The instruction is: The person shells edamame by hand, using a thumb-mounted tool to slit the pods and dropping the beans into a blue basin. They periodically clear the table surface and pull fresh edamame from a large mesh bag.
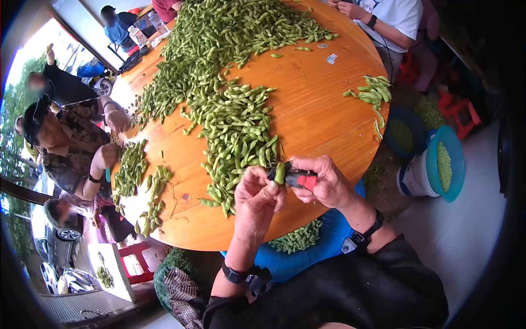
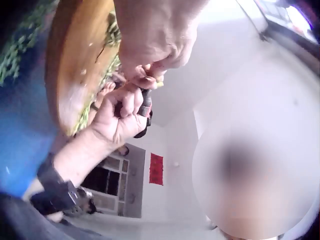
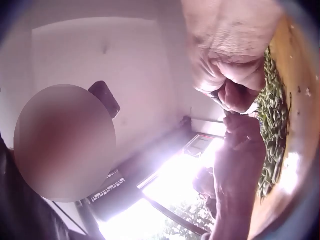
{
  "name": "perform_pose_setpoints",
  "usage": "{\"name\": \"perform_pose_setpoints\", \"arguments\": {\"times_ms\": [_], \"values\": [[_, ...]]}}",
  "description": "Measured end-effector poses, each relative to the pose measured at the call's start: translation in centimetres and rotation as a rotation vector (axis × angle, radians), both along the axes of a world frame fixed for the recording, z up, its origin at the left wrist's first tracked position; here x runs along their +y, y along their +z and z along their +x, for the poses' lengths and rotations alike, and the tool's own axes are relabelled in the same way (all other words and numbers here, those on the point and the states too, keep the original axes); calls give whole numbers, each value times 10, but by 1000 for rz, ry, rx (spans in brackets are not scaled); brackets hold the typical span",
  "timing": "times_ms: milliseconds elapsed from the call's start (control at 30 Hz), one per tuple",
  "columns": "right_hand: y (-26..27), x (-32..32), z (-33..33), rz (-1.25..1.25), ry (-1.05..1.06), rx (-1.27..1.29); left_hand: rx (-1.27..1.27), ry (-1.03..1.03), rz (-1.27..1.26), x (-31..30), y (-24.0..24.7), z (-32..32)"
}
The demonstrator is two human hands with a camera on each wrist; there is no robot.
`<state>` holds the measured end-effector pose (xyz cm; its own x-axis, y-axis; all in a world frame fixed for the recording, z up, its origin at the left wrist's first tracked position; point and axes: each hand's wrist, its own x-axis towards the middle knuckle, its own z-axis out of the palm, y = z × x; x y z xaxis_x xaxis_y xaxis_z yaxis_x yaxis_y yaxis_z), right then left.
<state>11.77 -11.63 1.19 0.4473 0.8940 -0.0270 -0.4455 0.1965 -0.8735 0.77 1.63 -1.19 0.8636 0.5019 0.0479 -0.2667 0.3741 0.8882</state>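
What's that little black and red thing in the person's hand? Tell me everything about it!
The tool is small and looks plastic, black with a red end. The right hand grips it sideways above the near edge of the wooden table. A green pod sits at its black end, pinched by the left hand. Fingers hide its finer parts.

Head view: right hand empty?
No, the right hand grips a black-and-red tool at the pod pinched by the left hand.
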Motion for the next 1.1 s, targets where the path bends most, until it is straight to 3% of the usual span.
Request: {"name": "perform_pose_setpoints", "arguments": {"times_ms": [67, 133, 233, 267, 300, 367, 400, 467, 533, 633, 667, 733, 767, 800, 833, 933, 1033, 1100], "values": [[-1, -5, 3, 48, 41, 75, -137, -272, -583, -3, -2, -1], [-1, -9, 8, 96, 86, 147, -146, -295, -605, -4, -7, -2], [2, -12, 11, -92, 100, -1, -31, -286, -426, -7, 14, 0], [9, -11, 9, -143, 15, -362, -30, -286, -426, -6, 13, 1], [13, -10, 7, -191, -71, -721, 59, -266, -188, -4, 12, 1], [10, -9, 1, -185, -117, -804, 228, -214, 236, -1, 14, -1], [9, -9, 0, -181, -169, -890, 230, -213, 238, 0, 20, -1], [6, -9, 0, -154, -187, -896, 398, -245, 657, 1, 37, -3], [5, -12, 2, -204, -159, -931, 404, -319, 685, 10, 33, -7], [4, -11, -1, -236, -176, -940, 329, -404, 296, 13, 22, -12], [5, -10, -5, -236, -174, -939, 330, -403, 295, 11, 23, -11], [6, -6, -15, -256, -322, -1008, 281, -314, -184, 1, 22, -6], [1, -4, -21, -255, -347, -1083, 286, -235, -205, -6, 22, -4], [-1, -2, -28, -256, -344, -1083, 286, -234, -207, -11, 14, -5], [-2, 0, -35, -254, -355, -1168, 279, -99, 283, -14, 0, -6], [-3, 1, -44, -273, -330, -1318, 362, 51, 518, -28, 0, -3], [-5, -1, -43, -251, -376, -1343, 203, 80, -284, -38, -2, 5], [-6, -2, -36, -298, -479, -1194, 156, 61, -399, -45, 5, 7]]}}
